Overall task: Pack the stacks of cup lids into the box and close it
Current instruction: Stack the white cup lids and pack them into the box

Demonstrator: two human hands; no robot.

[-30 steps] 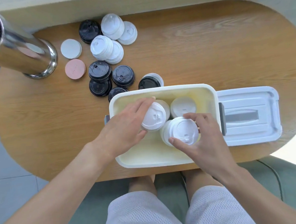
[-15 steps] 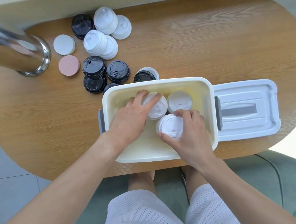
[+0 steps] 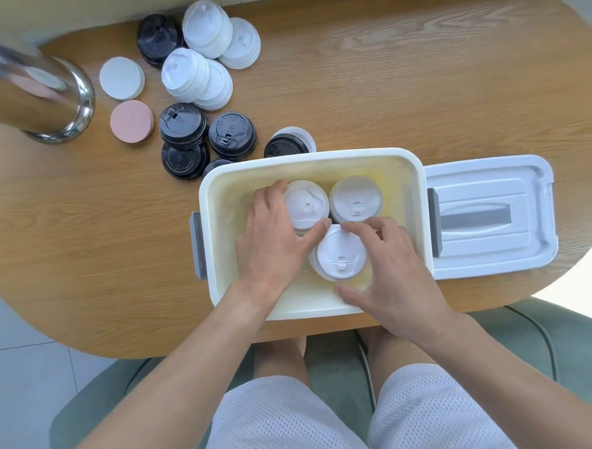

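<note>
**Three white lid stacks sit in the open box**

Fingers (image 3: 303, 234) of the left hand (image 3: 275, 246) curl round the left side of a white lid stack (image 3: 306, 204) at the upper middle of the cream box (image 3: 217, 180), gripping it. At lower right of the box, the right hand (image 3: 393, 274) spreads thumb and fingers around a second white stack (image 3: 340, 253); whether they actually press it cannot be told. A third white stack (image 3: 355, 199) stands just beside both, toward the box's upper right corner.

To the right of the box, its white lid (image 3: 489, 214) lies flat on the wooden table (image 3: 417, 80), touching the box's rim. More stacks wait at upper left of the frame: white lids (image 3: 205, 26), black lids (image 3: 183, 123), and two flat discs, one white (image 3: 121, 78), one pink (image 3: 132, 120). A shiny metal cylinder (image 3: 41, 100) stands at the far left edge.
</note>
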